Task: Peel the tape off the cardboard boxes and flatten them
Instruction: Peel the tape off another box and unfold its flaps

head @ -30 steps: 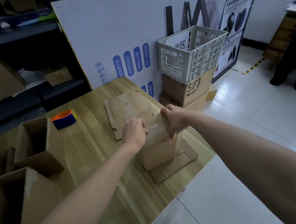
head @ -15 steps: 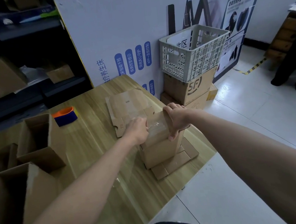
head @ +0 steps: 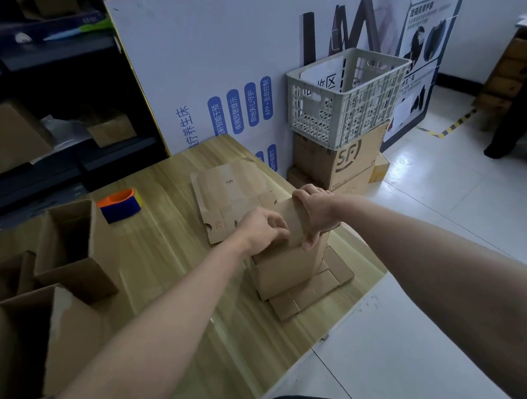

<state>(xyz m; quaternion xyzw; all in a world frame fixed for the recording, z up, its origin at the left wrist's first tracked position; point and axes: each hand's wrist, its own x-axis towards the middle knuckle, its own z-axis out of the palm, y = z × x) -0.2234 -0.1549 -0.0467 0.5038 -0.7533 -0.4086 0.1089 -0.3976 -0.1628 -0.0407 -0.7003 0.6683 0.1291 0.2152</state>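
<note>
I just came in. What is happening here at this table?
A person is working on a cardboard box that stands upright on a flattened box near the edge of the wooden table. The right hand grips the box's top edge. The left hand, fingers curled, works at the top beside it; whether it pinches tape is unclear. Another flat cardboard piece lies behind, and open boxes stand at the left near a tape roll.

- Both bare forearms stretch from near to far, and the hands meet side by side.
- Left hand point(head: 263, 230): knuckles up, fingers curled, tips pinching at the cardboard box point(head: 289, 264) top.
- Right hand point(head: 316, 215): fingers hooked over the box's far top edge, thumb pointing down its near face.
</note>
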